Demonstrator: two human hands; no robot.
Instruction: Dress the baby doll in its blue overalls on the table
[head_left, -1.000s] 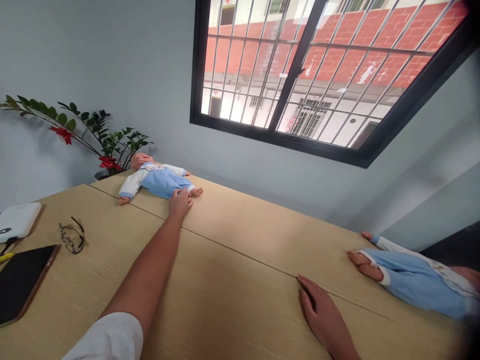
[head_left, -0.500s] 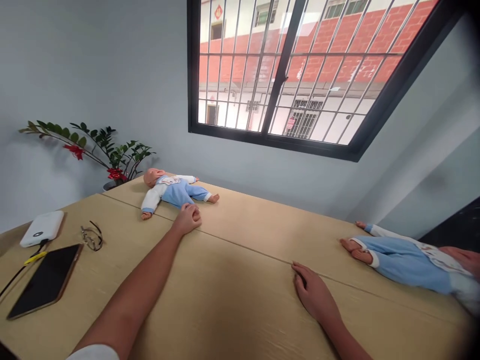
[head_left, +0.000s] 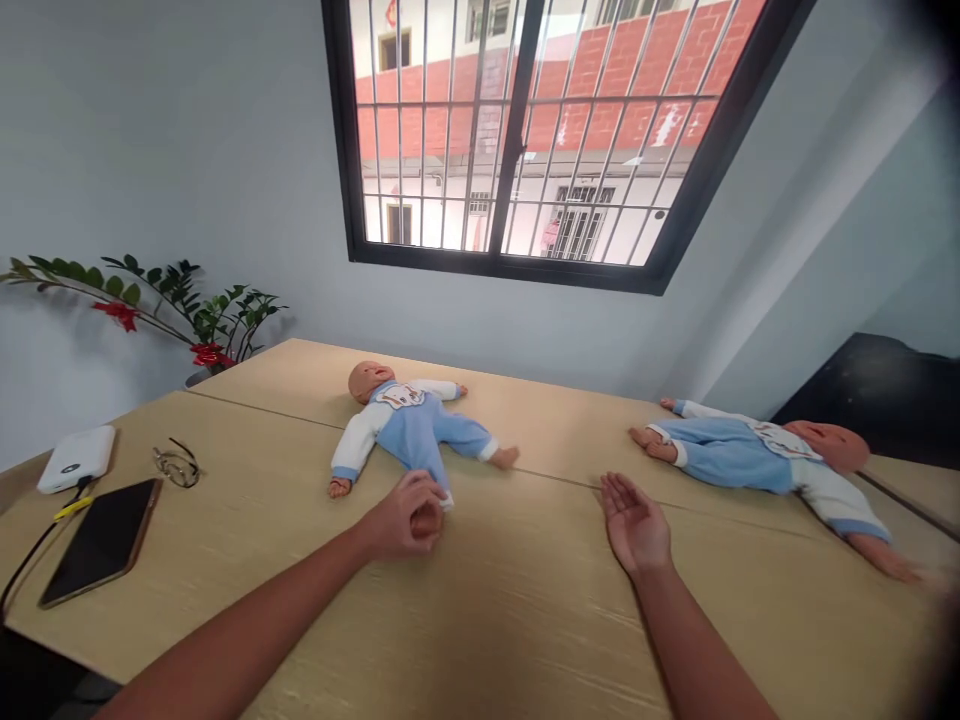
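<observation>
My left hand is closed round the foot of a baby doll in a white and blue outfit, which lies on its back on the table with its head away to the left. Most of that foot is hidden in my fingers. My right hand rests palm up on the table, open and holding nothing. Beyond it to the right, a second baby doll in the same kind of outfit lies on its back, feet toward the middle and head to the right.
At the left of the wooden table are a phone, a white power bank with a cable, and glasses. A potted plant stands behind the far left edge. A barred window is in the wall ahead.
My left hand has drawn the left doll nearer and to the right by its leg. My right hand has turned from palm down to palm up. The view has swung right.
</observation>
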